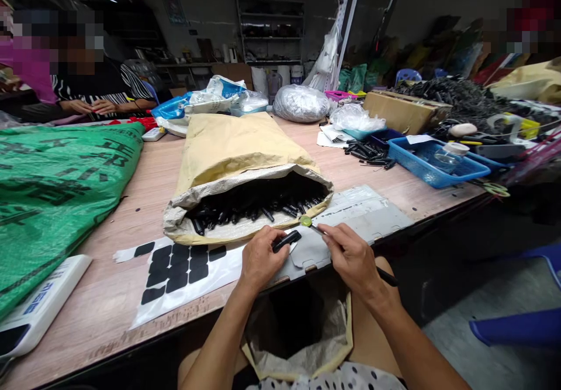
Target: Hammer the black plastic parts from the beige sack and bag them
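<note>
A black part (287, 240) is being pinched by the left hand (264, 255) at 5 o'clock off the sack (245, 138), a green-tipped tool (305, 221) by the right hand (350, 255) at the part's 2. If it's being held too loosely, the part could be getting dropped into the bag (280, 362) at 6.

One camera, worn on the head, looks forward and down over the counter (153, 173). The left hand (262, 255) and right hand (353, 256) are close, low in the middle; the shelf (272, 38) is far, top middle.
</note>
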Demonstrator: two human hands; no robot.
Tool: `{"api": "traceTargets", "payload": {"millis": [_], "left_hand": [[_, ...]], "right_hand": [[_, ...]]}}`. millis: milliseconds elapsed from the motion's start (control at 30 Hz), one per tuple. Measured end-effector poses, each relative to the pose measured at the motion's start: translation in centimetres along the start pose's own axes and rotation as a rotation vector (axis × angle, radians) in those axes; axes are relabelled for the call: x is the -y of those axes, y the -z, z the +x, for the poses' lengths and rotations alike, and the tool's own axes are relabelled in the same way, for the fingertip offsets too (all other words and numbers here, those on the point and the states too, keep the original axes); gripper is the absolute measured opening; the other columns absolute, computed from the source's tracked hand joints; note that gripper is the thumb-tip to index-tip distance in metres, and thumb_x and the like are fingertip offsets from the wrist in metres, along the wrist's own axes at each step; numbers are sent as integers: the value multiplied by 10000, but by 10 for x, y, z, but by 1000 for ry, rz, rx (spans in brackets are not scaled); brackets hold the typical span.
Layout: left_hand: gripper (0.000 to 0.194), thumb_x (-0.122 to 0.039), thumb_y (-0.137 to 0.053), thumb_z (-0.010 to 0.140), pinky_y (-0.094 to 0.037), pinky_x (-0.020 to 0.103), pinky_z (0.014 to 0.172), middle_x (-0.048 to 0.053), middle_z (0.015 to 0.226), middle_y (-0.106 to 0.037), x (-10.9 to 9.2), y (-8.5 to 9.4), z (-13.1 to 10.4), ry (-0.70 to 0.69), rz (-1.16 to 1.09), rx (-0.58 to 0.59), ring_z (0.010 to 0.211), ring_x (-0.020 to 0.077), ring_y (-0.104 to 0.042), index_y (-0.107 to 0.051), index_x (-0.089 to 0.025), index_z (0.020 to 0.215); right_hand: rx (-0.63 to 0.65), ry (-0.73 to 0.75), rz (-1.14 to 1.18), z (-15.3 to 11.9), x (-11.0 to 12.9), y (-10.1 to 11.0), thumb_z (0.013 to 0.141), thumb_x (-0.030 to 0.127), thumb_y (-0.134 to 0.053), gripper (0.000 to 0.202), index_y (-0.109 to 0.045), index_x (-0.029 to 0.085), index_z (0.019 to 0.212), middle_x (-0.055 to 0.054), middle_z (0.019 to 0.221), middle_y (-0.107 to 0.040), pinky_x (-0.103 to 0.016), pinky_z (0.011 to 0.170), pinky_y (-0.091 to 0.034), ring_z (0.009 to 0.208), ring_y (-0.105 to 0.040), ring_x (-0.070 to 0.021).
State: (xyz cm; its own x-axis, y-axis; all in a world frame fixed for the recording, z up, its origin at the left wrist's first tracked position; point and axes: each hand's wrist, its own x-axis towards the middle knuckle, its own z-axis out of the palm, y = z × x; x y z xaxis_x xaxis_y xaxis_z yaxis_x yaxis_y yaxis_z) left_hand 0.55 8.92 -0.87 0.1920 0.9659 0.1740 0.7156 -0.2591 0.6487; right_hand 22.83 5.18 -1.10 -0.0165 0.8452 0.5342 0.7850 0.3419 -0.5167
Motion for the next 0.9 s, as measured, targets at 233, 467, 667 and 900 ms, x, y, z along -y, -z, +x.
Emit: {"api": "traceTargets", "payload": {"millis": [233,467,667,900], "left_hand": [[240,-222,-664,791,-431,269,721,-26,952,-669,1,-1,0,4,2,-8,754,140,-586,-717,-268,1021],[230,-223,-653,797,-434,274,705,-23,962,-671,-1,0,0,0,14,-17,732,135,-576,-715,-258,1016],[217,-234,-662,802,-434,278,705,-24,967,-674,0,-1,0,1,14,-21,712,132,-575,-713,-262,1012],[184,-316,-641,888,-431,282,701,12,983,-670,-6,5,-6,-64,-54,18,781,159,-599,-710,-246,1044]], "right_hand": [[-20,4,-287,9,-38,-2,961,219,-565,240,-736,264,1124,-34,884,-660,-325,818,-427,874,-573,-210],[-48,-3,-334,4,-29,-7,923,206,-619,209,-738,274,1080,-27,890,-646,-321,813,-379,870,-529,-208],[-53,-16,-345,3,-29,-9,935,222,-605,211,-732,285,1092,-26,894,-640,-320,809,-366,887,-529,-209],[-72,-17,-366,3,-29,-11,921,223,-614,202,-731,276,1076,-27,895,-634,-322,803,-359,887,-518,-212]]}}
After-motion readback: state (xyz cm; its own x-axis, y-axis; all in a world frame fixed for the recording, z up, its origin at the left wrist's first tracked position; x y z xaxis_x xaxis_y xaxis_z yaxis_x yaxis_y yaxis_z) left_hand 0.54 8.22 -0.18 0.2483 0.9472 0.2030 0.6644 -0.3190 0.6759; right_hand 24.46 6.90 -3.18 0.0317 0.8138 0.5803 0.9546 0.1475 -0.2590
